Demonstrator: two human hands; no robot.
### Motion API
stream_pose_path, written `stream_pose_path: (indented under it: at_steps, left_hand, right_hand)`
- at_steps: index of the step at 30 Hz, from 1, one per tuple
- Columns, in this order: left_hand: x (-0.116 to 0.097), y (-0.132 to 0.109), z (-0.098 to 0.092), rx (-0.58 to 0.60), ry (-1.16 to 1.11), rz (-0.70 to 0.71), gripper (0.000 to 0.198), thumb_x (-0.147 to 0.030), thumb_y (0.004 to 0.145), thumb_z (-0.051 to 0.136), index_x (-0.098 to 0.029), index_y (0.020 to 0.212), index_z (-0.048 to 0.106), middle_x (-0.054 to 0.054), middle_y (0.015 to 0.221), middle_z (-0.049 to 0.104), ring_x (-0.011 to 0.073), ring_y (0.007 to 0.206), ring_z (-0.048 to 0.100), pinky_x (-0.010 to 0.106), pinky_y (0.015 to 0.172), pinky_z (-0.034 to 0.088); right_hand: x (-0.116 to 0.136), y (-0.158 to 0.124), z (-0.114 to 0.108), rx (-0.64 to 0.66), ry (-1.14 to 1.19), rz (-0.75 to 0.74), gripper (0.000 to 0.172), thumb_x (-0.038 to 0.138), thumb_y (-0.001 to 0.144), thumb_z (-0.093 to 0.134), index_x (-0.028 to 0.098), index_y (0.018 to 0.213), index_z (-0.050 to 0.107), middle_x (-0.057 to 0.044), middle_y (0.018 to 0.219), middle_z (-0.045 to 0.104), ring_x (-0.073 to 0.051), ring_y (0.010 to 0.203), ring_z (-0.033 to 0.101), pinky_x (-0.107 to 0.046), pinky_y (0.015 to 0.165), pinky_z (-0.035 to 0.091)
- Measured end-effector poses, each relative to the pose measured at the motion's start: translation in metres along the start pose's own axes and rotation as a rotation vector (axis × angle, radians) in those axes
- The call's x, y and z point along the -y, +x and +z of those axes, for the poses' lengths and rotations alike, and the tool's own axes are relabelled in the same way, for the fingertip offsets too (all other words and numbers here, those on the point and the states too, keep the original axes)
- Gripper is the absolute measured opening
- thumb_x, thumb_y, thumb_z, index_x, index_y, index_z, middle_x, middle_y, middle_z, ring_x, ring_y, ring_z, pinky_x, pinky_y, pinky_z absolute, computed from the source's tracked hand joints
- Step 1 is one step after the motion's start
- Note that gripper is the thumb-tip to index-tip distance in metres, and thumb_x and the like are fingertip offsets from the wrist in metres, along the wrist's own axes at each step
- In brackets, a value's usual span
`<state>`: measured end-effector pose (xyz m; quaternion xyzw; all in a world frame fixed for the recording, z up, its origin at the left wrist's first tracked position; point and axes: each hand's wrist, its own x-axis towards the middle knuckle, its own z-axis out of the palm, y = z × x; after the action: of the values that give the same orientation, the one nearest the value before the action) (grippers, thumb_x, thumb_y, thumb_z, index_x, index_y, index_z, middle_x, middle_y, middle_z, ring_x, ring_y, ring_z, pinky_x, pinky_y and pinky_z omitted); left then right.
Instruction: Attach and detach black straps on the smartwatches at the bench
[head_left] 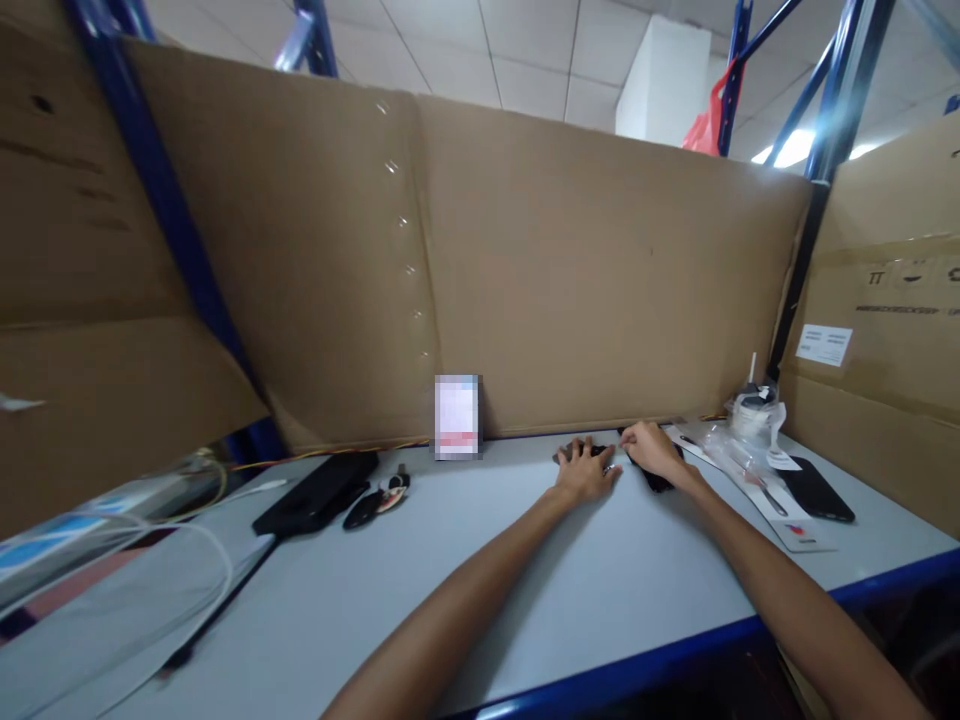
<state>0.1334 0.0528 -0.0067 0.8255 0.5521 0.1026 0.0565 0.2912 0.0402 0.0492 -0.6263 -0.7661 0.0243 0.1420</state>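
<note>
My left hand (583,474) lies with its fingers spread over a small dark object (562,455), pressing on or resting over it. Most of that object is hidden, so its kind does not show. Just to the right, my right hand (649,447) has its fingers curled together at the upper end of a flat black object (658,482), which could be a phone or a case. What those fingertips pinch, if anything, is covered by the hand. Both hands are toward the back of the light grey shelf top (480,580).
Right of my hands lie a long white card package (799,530), a black phone (819,490) and a plastic-wrapped cup (752,415). A blurred white card (457,418) leans on the cardboard wall (562,270). Leftward are keys (395,487), a black box-like device (319,492) and white cables (217,540).
</note>
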Motion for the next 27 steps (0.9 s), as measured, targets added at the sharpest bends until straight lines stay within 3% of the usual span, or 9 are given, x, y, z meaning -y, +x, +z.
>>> stream_pose_path:
  at_steps: [3, 8, 12, 15, 18, 20, 23, 27]
  left_hand:
    - [0.004, -0.002, -0.002, -0.031, 0.015, 0.039, 0.053, -0.046, 0.101, 0.030, -0.034, 0.149, 0.047, 0.012, 0.164, 0.032, 0.0404, 0.151, 0.023, 0.073, 0.112, 0.017]
    - [0.022, -0.012, -0.004, -0.045, 0.033, 0.103, 0.051, -0.039, 0.102, 0.029, -0.033, 0.149, 0.048, 0.012, 0.161, 0.038, 0.0367, 0.149, 0.028, 0.070, 0.112, 0.025]
    - [0.051, -0.024, -0.004, -0.038, 0.050, 0.105, 0.055, -0.035, 0.101, 0.028, -0.027, 0.154, 0.040, 0.012, 0.164, 0.032, 0.0381, 0.149, 0.029, 0.064, 0.115, 0.026]
    - [0.077, -0.035, -0.002, -0.051, 0.030, 0.090, 0.061, -0.029, 0.101, 0.027, -0.017, 0.160, 0.022, 0.018, 0.163, 0.032, 0.0335, 0.151, 0.026, 0.056, 0.118, 0.025]
    - [0.097, -0.043, -0.001, -0.073, 0.064, 0.009, 0.059, -0.028, 0.100, 0.030, -0.008, 0.156, 0.027, 0.024, 0.161, 0.033, 0.0329, 0.151, 0.026, 0.051, 0.120, 0.023]
    - [0.104, -0.043, -0.001, -0.073, 0.099, -0.006, 0.054, -0.035, 0.102, 0.029, -0.011, 0.150, 0.038, 0.023, 0.159, 0.036, 0.0346, 0.150, 0.028, 0.052, 0.119, 0.024]
    - [0.108, -0.033, -0.002, -0.072, 0.101, -0.018, 0.055, -0.045, 0.104, 0.025, -0.017, 0.149, 0.040, 0.020, 0.158, 0.038, 0.0356, 0.148, 0.031, 0.057, 0.117, 0.025]
    - [0.108, -0.012, -0.001, -0.084, 0.064, 0.013, 0.050, -0.043, 0.105, 0.024, -0.021, 0.146, 0.043, 0.018, 0.155, 0.043, 0.0335, 0.148, 0.032, 0.055, 0.116, 0.027]
  right_hand:
    - [-0.011, -0.004, -0.005, -0.070, -0.155, 0.115, 0.030, 0.016, 0.090, 0.053, 0.017, 0.108, 0.077, -0.016, 0.113, 0.075, -0.027, 0.107, 0.069, -0.030, 0.083, 0.048]
    - [-0.004, -0.011, 0.003, 0.007, -0.265, 0.074, 0.033, 0.010, 0.088, 0.051, 0.012, 0.110, 0.075, -0.022, 0.114, 0.072, -0.030, 0.111, 0.068, -0.034, 0.086, 0.049]
    - [0.005, -0.012, 0.007, 0.033, -0.251, 0.078, 0.037, 0.006, 0.089, 0.046, 0.008, 0.115, 0.072, -0.027, 0.119, 0.069, -0.032, 0.114, 0.066, -0.036, 0.088, 0.048]
    - [0.007, -0.011, 0.002, 0.095, -0.210, 0.071, 0.034, 0.009, 0.088, 0.050, 0.011, 0.114, 0.072, -0.023, 0.118, 0.071, -0.031, 0.107, 0.069, -0.032, 0.080, 0.049]
    - [0.007, -0.010, -0.005, 0.194, -0.157, 0.022, 0.025, 0.010, 0.083, 0.058, 0.014, 0.101, 0.075, -0.017, 0.109, 0.074, -0.026, 0.099, 0.071, -0.026, 0.071, 0.048]
    - [0.009, -0.011, -0.008, 0.327, -0.097, -0.052, 0.018, 0.012, 0.080, 0.062, 0.015, 0.091, 0.075, -0.011, 0.092, 0.075, -0.021, 0.084, 0.071, -0.023, 0.064, 0.046]
    - [0.017, -0.015, -0.011, 0.506, 0.060, -0.132, 0.016, 0.015, 0.074, 0.066, 0.015, 0.088, 0.074, -0.004, 0.070, 0.069, -0.015, 0.062, 0.063, -0.021, 0.053, 0.043]
    - [0.030, -0.023, -0.012, 0.608, 0.151, -0.292, 0.020, 0.013, 0.071, 0.063, 0.015, 0.087, 0.073, 0.000, 0.064, 0.064, -0.012, 0.054, 0.056, -0.020, 0.050, 0.040]
